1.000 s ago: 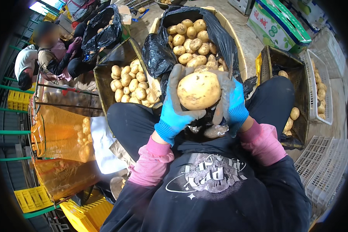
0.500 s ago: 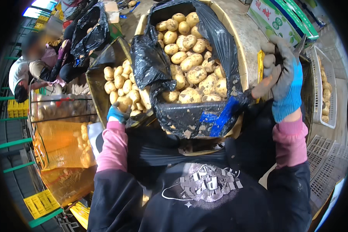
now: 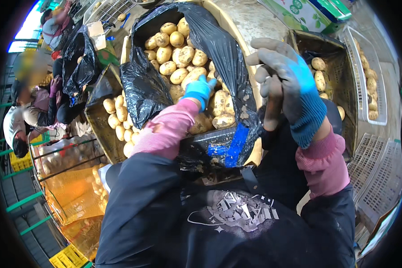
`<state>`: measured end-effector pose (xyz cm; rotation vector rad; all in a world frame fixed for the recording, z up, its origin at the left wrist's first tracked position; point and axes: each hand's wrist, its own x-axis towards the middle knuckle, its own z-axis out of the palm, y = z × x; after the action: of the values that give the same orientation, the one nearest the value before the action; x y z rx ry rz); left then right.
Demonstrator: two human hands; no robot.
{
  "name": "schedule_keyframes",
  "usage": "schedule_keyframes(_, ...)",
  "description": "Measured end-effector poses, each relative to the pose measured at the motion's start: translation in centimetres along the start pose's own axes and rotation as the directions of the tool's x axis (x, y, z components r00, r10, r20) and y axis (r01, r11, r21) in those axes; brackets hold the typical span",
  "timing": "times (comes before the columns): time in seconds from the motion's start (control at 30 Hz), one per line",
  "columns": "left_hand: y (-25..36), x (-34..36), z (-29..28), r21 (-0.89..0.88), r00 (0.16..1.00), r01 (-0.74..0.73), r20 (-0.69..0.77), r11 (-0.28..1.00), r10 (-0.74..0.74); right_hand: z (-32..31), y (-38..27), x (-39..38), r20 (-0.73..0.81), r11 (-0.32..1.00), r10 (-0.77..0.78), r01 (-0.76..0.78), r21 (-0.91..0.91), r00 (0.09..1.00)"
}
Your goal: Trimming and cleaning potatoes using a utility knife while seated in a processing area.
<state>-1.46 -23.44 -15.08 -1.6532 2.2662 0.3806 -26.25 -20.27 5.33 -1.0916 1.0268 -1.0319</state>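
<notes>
The grey floor (image 3: pixel 251 18) bears crates (image 3: pixel 381 85) and cartons (image 3: pixel 303 15).

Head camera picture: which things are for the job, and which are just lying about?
Seemingly in use:
- yellow-brown oval potatoes
- cardboard box lined with black plastic
- left hand, blue-gloved, at the potatoes
- right hand, grey-and-blue-gloved, near the box

Probably just lying about:
- green-and-white cardboard carton
- stacked pale plastic crates
- orange mesh sack

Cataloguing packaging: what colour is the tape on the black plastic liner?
The tape strips are bright blue, clearest in head view.
</notes>
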Motion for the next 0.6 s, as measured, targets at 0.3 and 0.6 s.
schedule_keyframes(0.3, 3.7, -18.6, -11.5, -0.860, 0.926, -0.379, -0.350, -0.343, -0.144, 3.7, 2.7, -4.3, 0.307, 0.972, 0.236, -0.219, -0.089, 0.922)
schedule_keyframes(0.6, 5.1, -29.8, -8.8, -0.822, 0.941, -0.309, -0.191, -0.478, -0.280, 8.9, 3.2, -9.9, 0.622, 0.995, -0.084, 0.028, 0.099, 0.779)
